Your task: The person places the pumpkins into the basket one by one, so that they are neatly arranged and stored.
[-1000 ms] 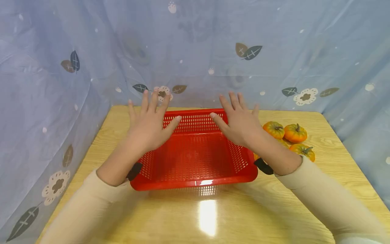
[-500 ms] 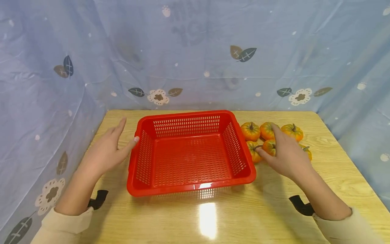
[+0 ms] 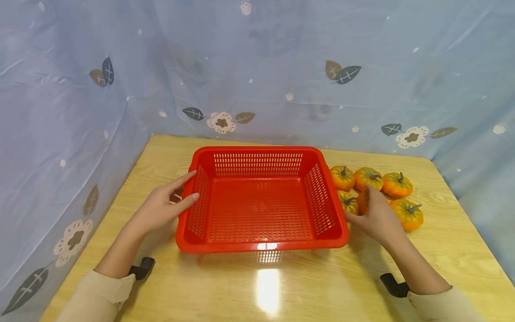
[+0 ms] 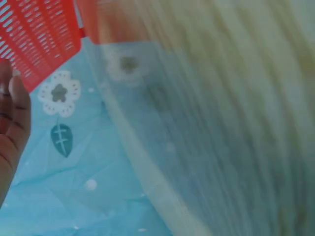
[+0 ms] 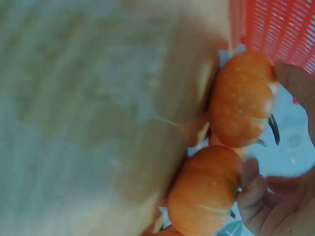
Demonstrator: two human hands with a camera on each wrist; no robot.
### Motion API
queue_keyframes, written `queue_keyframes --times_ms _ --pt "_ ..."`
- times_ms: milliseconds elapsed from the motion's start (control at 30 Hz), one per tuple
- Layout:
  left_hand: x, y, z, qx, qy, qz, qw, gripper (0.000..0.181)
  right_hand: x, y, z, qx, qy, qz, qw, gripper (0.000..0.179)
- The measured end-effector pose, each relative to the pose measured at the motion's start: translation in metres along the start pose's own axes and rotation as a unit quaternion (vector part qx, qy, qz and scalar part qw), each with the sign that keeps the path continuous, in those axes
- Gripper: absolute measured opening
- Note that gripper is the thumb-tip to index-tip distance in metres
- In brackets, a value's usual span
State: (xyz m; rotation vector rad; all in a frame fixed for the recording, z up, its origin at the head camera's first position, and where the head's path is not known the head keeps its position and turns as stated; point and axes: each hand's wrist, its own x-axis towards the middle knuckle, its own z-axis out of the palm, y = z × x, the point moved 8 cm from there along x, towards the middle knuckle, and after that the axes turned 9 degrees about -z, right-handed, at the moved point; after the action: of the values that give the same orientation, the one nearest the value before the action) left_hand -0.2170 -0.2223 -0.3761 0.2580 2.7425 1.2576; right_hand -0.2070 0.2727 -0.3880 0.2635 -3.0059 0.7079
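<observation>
A red plastic basket (image 3: 257, 210) with slotted walls stands on the table. My left hand (image 3: 165, 206) is at its left rim, thumb and forefinger extended and apart; the fingertips overlap the rim. In the left wrist view the fingers (image 4: 19, 105) show beside the slotted wall. My right hand (image 3: 380, 217) is just past the basket's right side, over the small orange pumpkins. It partly hides one pumpkin (image 3: 363, 203). In the right wrist view its thumb and fingers are spread, the thumb close to the upper pumpkin (image 5: 241, 98) and the fingertips at the lower pumpkin (image 5: 204, 191).
Several more pumpkins, among them a pumpkin (image 3: 397, 185) at the back and a pumpkin (image 3: 407, 213) to the right, sit beside the basket. The wooden table (image 3: 225, 290) ends at a blue patterned cloth (image 3: 281, 67) behind and at the sides.
Both hands came down from above the basket and moved apart. The left then moved in to the left rim; the right went to the pumpkins. The view shifted slightly.
</observation>
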Motion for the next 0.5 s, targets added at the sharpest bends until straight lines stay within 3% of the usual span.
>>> queue_keyframes --times_ms 167,300,500 --pt "0.004 0.004 0.0 0.003 -0.002 0.007 1.0 0.066 -0.006 0.004 0.002 -0.01 0.042 -0.006 0.999 0.089" --pt "0.004 0.003 -0.001 0.005 -0.005 0.006 1.0 0.067 0.002 0.0 0.013 -0.004 0.011 -0.027 0.9996 0.083" --pt "0.004 0.0 0.0 0.005 -0.004 0.004 1.0 0.067 0.011 -0.002 0.027 0.011 -0.028 -0.022 0.9993 0.087"
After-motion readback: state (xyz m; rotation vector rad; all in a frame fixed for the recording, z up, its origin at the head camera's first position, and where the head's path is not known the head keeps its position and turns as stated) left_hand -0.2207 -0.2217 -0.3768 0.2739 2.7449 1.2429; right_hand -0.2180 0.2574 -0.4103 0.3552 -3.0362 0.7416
